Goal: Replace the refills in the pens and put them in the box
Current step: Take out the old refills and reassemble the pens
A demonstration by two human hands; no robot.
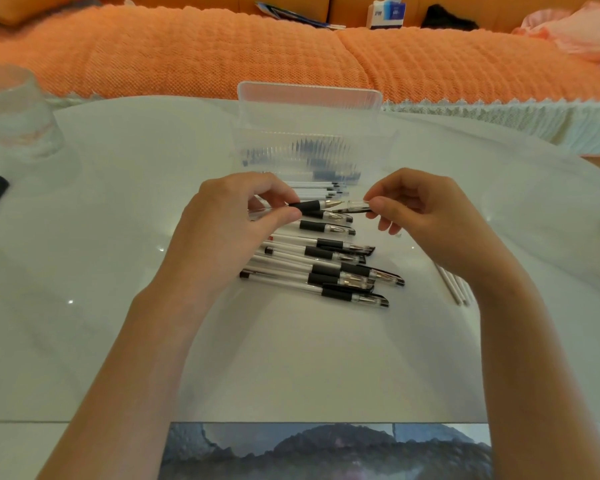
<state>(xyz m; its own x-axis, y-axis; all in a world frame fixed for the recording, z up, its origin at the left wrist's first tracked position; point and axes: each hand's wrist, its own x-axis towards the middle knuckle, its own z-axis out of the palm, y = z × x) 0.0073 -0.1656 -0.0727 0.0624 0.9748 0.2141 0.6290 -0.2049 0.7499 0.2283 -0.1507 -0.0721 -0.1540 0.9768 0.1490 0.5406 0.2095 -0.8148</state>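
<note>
Over a white surface (118, 209), left-hand fingers (281, 215) pinch a pen (317, 204), likely light and stiff, by its non-slip rubber grip, while right-hand fingers (383, 204) pinch its slick cap (357, 204), box (312, 140) just beyond.

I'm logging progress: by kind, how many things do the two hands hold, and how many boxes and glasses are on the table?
pen, pinched by the left hand: 1
pen cap, pinched by the right hand: 1
clear box: 1
glass: 1
Total: 4
</note>
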